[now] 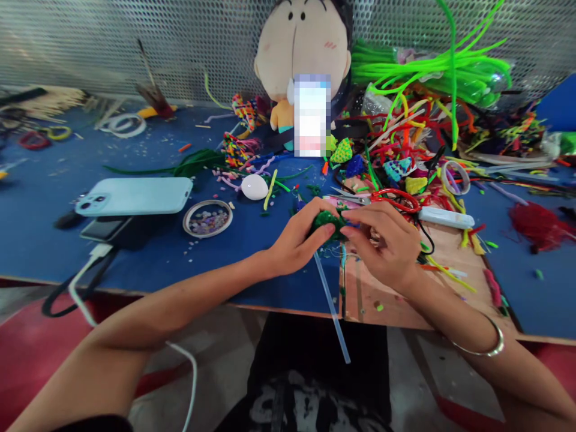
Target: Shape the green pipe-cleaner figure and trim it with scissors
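My left hand [296, 240] and my right hand [382, 240] meet over the front edge of the blue table [54, 240]. Between their fingertips sits a small dark green fuzzy ball [327, 222], pinched from the left and from the right. A clear plastic stick [332, 307] slants down from under the hands past the table edge. Red-handled scissors [396, 197] lie just behind my right hand. A silver bangle [488, 345] circles my right wrist.
A light blue phone [135, 196] rests on a dark power bank with a white cable [90, 264]. Nearby are a round tin of beads [207, 218], a white egg shape [254, 186], a plush doll [302, 54], neon green cords [432, 69], tangled pipe cleaners [405, 144] and a wooden board [450, 264].
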The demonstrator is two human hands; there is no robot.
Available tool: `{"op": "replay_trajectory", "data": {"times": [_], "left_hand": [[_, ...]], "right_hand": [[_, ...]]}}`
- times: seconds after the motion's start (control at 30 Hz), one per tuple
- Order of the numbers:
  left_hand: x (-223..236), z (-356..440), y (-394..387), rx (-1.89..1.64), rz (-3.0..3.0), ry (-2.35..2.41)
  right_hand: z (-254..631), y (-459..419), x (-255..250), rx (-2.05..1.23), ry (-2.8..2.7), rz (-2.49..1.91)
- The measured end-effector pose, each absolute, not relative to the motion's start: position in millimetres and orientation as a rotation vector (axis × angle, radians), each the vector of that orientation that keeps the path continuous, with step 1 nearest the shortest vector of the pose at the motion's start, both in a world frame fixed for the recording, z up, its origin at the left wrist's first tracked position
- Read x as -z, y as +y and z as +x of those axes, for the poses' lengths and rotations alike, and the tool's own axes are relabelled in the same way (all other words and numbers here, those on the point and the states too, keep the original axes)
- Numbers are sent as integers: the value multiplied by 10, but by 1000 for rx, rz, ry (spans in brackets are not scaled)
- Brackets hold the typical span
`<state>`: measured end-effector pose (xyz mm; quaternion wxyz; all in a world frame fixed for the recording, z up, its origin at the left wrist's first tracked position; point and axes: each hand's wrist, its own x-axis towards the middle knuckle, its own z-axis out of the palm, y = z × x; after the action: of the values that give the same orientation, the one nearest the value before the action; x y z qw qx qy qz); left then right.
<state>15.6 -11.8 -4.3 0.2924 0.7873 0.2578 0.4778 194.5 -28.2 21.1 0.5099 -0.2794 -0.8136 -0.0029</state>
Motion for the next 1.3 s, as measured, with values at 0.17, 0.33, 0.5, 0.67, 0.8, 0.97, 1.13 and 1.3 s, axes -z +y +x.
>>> {"op": "replay_trajectory", "data": {"times": [0.17, 0.33, 0.5, 0.67, 0.8, 0.97, 1.13, 1.3], "left_hand": [[55, 185, -143, -1226, 2227, 668], [56, 192, -144, -1187, 2265, 737], [44, 195, -143, -1190, 2307, 725], [59, 192, -144, -1208, 2312, 674], [97, 187, -138, -1174, 2238, 708], [124, 184, -132, -1286, 2123, 677], [180, 172, -104, -1470, 2034, 548], [188, 166, -96, -1501, 2047, 571]], "right_hand": [[1891, -296, -175, -112, -1922, -728], [1860, -290, -162, -165, -1892, -770], [1812, -323, -181, -180, -1903, -795], [1799, -327, -175, -470, -1745, -814], [1889, -235, -241, -596, -1461, -749], [2007, -192, -288, -488, -1612, -782], [2013, -261, -287, -267, -1995, -690], [1968, -281, -260, -177, -2017, -613]]}}
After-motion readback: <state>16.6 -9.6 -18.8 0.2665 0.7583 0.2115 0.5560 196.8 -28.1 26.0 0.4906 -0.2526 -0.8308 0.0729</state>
